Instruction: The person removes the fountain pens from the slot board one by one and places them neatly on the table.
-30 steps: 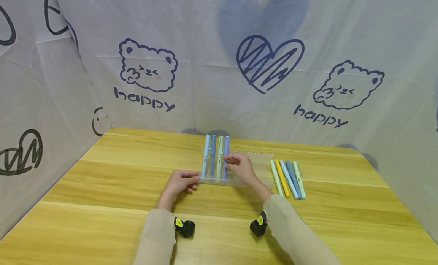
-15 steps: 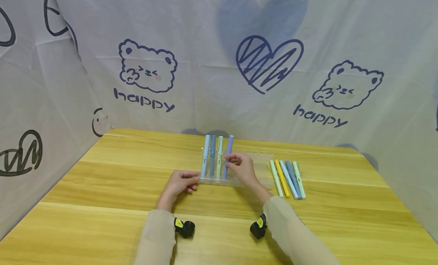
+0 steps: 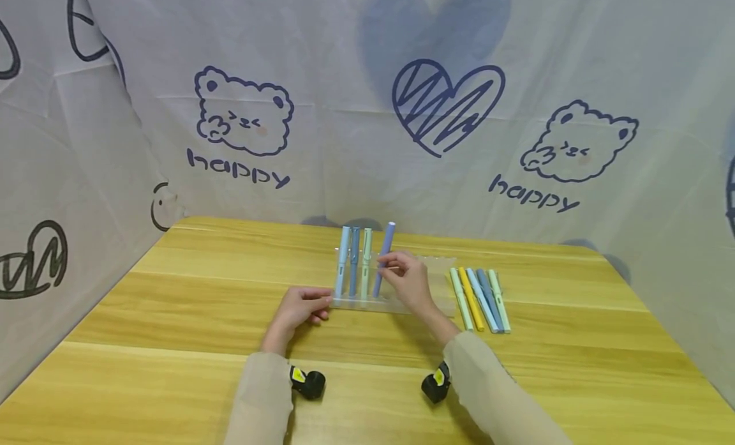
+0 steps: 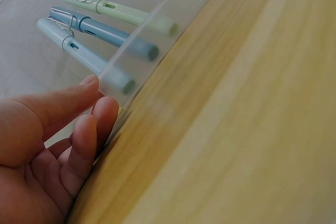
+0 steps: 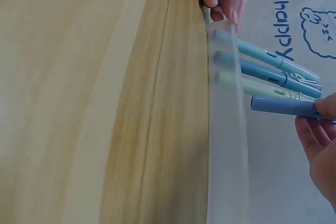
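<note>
A clear plastic pen stand (image 3: 433, 285) sits on the table with a light blue pen (image 3: 342, 260), a darker blue pen (image 3: 354, 256) and a pale green pen (image 3: 365, 266) leaning side by side in its left part. My left hand (image 3: 301, 304) pinches the stand's front left corner, thumb on top and fingers below, as the left wrist view shows. Between thumb and fingers my right hand (image 3: 409, 280) holds a purple pen (image 5: 283, 106). Its lower end is just above the stand's front lip (image 5: 228, 156), tilted to the right of the green pen.
Right of the stand several pens lie side by side on the wooden table (image 3: 574, 343), among them a yellow pen (image 3: 471, 298) and a pale green pen (image 3: 499, 301). A white cloth (image 3: 344, 177) with printed drawings hangs behind the table.
The purple pen has risen and tilted to the right in my right hand, its lower end coming up from the stand's lip. My left hand stays at the corner.
</note>
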The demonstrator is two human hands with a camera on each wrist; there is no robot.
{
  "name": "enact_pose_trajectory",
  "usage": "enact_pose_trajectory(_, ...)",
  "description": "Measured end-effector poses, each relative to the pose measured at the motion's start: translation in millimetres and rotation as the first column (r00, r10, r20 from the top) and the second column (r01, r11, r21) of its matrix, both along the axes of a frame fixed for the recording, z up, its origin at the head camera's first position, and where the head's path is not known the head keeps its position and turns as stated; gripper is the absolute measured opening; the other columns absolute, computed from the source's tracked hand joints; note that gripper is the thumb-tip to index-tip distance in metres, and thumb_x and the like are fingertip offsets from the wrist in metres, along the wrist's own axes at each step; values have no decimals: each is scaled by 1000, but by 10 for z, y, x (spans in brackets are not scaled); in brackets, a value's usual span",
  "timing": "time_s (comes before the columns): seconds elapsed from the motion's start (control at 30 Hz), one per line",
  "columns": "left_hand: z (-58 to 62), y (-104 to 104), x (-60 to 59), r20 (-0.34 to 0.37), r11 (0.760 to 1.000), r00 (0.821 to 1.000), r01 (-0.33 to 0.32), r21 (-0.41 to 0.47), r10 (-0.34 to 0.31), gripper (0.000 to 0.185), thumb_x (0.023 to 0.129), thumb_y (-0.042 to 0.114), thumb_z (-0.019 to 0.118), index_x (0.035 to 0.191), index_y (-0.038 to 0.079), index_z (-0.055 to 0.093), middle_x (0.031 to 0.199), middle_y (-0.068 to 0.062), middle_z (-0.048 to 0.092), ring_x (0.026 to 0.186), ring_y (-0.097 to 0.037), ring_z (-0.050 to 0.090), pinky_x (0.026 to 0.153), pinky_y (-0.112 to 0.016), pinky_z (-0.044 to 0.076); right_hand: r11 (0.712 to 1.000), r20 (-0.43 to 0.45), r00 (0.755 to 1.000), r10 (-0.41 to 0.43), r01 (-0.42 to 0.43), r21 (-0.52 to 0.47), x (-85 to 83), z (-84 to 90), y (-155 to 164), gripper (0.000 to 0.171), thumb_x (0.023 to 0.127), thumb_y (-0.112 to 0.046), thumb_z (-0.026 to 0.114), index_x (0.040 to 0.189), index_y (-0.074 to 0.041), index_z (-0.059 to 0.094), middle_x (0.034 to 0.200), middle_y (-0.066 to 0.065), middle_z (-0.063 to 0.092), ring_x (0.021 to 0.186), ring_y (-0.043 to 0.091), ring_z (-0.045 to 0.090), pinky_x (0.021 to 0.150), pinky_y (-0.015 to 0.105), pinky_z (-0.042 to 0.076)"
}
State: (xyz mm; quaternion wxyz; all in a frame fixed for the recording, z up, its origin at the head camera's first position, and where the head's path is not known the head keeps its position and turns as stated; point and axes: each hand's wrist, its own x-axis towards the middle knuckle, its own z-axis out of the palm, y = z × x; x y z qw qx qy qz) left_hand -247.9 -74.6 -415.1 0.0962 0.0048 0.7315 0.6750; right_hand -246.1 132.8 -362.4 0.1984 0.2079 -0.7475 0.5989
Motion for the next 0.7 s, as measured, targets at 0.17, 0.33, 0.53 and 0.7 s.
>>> enact_pose_trajectory(0.17, -9, -4, -7, -12, 1000, 1000, 11, 6, -11, 28, 84, 1, 59, 109, -12, 58, 75, -11, 64, 52, -9, 56, 46, -17, 47, 1000, -15, 1000, -21, 21, 8, -67, -103, 59, 11, 75, 15, 62, 85, 14, 62, 93, 22, 54, 80, 36, 59, 69, 30, 53)
enact_pose_trajectory(0.33, -16, -1, -9, -14, 1000, 1000, 10, 8, -9, 28, 84, 1, 59, 109, -12, 58, 74, -11, 64, 52, -9, 56, 46, -17, 47, 1000, -13, 1000, -22, 23, 3, -21, -77, 110, 10, 74, 16, 62, 84, 15, 62, 97, 23, 51, 82, 38, 58, 69, 33, 53)
enact_pose_trajectory(0.53, -26, -3, -18, -15, 1000, 1000, 8, 17, -8, 27, 84, -1, 59, 108, -13, 57, 71, -10, 63, 51, -9, 56, 45, -17, 46, 1000, -40, 999, 2, -2, 2, 135, 79, 124, 11, 73, 20, 59, 84, 18, 59, 96, 31, 50, 80, 44, 56, 68, 36, 53)
enact_pose_trajectory(0.7, -27, 0, -25, -8, 1000, 1000, 6, 22, -6, 27, 84, -1, 59, 108, -13, 58, 71, -10, 63, 51, -9, 56, 44, -17, 46, 1000, -23, 1000, -8, 8, -1, 100, 1, 225, 16, 73, 19, 61, 88, 15, 58, 98, 29, 54, 77, 34, 59, 65, 24, 52)
